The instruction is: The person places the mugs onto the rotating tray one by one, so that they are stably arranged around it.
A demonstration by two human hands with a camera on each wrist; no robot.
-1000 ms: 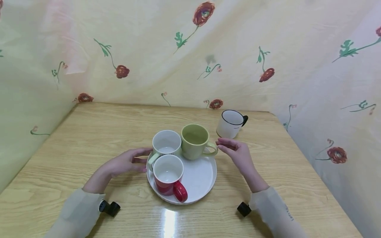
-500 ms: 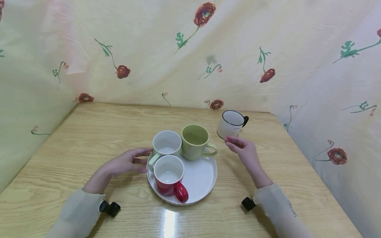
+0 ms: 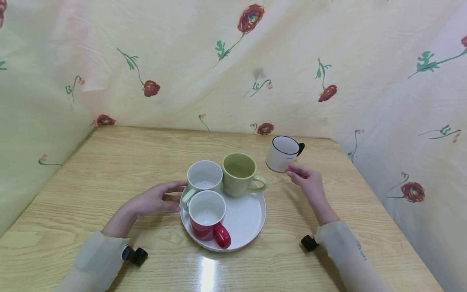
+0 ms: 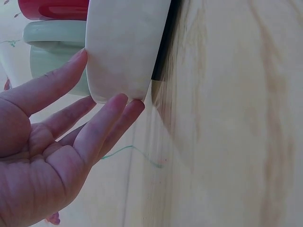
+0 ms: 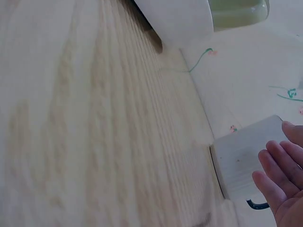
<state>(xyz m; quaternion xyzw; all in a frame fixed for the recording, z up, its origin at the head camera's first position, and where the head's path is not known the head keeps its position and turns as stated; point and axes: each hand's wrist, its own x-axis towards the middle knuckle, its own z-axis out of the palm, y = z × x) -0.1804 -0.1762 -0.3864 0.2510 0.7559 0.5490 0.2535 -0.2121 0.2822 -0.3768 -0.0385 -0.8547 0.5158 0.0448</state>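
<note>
A white round tray carries three mugs: a red mug in front, a pale green mug behind it, and an olive-green mug at the back right. At the tray's left side is my left hand, fingers spread. In the left wrist view its fingertips meet the tray's outer wall. Beyond the tray to the right stands a white mug with a black rim and handle. My right hand is close in front of that mug, holding nothing; contact cannot be told.
A wooden table bears everything. A flower-patterned cloth hangs along its back and sides. Black wrist cameras protrude inward from both sleeves.
My right hand has moved right, away from the olive-green mug's handle to the front of the black-rimmed mug. The left hand, tray and mugs have stayed in place.
</note>
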